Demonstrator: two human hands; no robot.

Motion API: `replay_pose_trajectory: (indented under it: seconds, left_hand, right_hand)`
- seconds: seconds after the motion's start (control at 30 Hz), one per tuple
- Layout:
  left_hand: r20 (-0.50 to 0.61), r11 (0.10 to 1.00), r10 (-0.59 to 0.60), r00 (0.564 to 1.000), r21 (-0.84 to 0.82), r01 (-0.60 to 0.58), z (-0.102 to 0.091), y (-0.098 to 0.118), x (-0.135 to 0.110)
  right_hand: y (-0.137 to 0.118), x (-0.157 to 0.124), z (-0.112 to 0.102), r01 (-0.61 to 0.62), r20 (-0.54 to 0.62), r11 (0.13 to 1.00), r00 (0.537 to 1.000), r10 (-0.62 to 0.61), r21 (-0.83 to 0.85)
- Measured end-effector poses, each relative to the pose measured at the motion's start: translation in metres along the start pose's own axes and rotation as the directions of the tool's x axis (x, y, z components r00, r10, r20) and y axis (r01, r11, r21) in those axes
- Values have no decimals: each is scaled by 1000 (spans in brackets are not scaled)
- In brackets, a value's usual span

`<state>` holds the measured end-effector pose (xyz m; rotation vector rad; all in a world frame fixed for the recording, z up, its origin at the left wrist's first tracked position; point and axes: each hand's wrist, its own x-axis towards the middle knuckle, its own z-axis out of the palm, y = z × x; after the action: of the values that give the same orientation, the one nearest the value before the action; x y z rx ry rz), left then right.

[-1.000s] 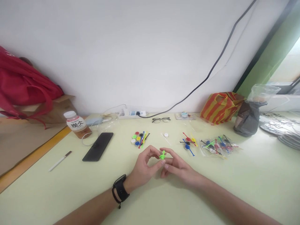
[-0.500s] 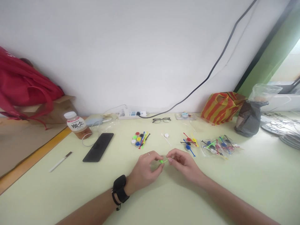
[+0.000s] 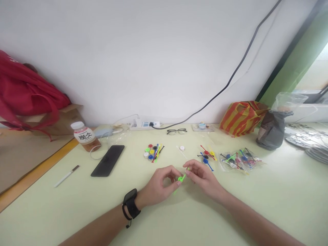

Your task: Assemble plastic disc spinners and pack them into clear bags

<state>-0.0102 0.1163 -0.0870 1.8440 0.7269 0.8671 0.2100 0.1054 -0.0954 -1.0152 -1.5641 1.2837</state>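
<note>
Between my two hands is a small green plastic arrow spinner point(image 3: 181, 178), held slanted above the table. My left hand point(image 3: 164, 181) pinches its round middle between thumb and fingers. With thumb and forefinger, my right hand point(image 3: 202, 176) grips the arm pointing up and right. Fingers cover part of it. Beyond my hands lie a white disc point(image 3: 182, 148) and a thin white arrow point(image 3: 181, 152). To the left is a cluster of coloured discs point(image 3: 151, 152) with several arrows point(image 3: 159, 152). Assembled arrow spinners point(image 3: 206, 156) in red, black, blue and yellow lie to the right.
Plastic-bagged spinners point(image 3: 242, 159) lie at right, near a striped bag point(image 3: 243, 118) and a grey bag point(image 3: 271, 131). Glasses point(image 3: 176, 131) and a power strip point(image 3: 145, 126) are by the wall. A phone point(image 3: 107, 161), bottle point(image 3: 85, 136) and pen point(image 3: 66, 176) occupy the left.
The green spinner has turned upright and shows more clearly between my hands. My right hand has lifted slightly, and the left fingers have shifted on the middle.
</note>
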Motion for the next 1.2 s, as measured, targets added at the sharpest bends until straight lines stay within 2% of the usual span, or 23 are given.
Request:
replay_pose_trajectory:
  seconds: [0.1, 0.2, 0.3, 0.4, 0.5, 0.57, 0.63, 0.77, 1.0, 1.2]
  left_hand:
    - [-13, 992, -58, 998, -115, 56, -3, -6, 2]
    - [-71, 965, -148, 986, -229, 128, -5, -16, 5]
    - [-83, 921, -226, 970, -343, 186, -7, -21, 7]
    - [-69, 901, -246, 967, -385, 202, -9, -22, 9]
    - [-63, 895, -254, 965, -395, 210, -11, -22, 9]
    - [-59, 892, -259, 964, -398, 215, -11, -23, 9]
    - [-59, 889, -263, 963, -403, 218, -11, -24, 8]
    - [-56, 880, -264, 963, -423, 216, -11, -27, 8]
    - [-34, 889, -245, 969, -405, 211, -10, -23, 8]
    - [3, 898, -236, 972, -381, 219, -10, -17, 7]
  right_hand:
    - [2, -1, 0, 23, -65, 1000, 998, -24, -8]
    - [6, -3, -2, 84, -101, 990, 990, -95, -111]
    - [10, -5, -3, 161, -23, 960, 985, -171, -227]
    - [16, -7, -1, 214, 53, 924, 977, -208, -317]
    - [20, -8, 1, 231, 54, 911, 972, -227, -340]
    - [19, -9, 1, 240, 14, 916, 969, -249, -323]
    - [15, -9, 0, 226, 10, 923, 972, -235, -311]
    - [6, -8, -3, 146, 123, 945, 986, -114, -293]
    - [6, -6, 4, 155, 42, 953, 988, -149, -260]
    - [4, -8, 5, 133, 104, 954, 989, -109, -269]
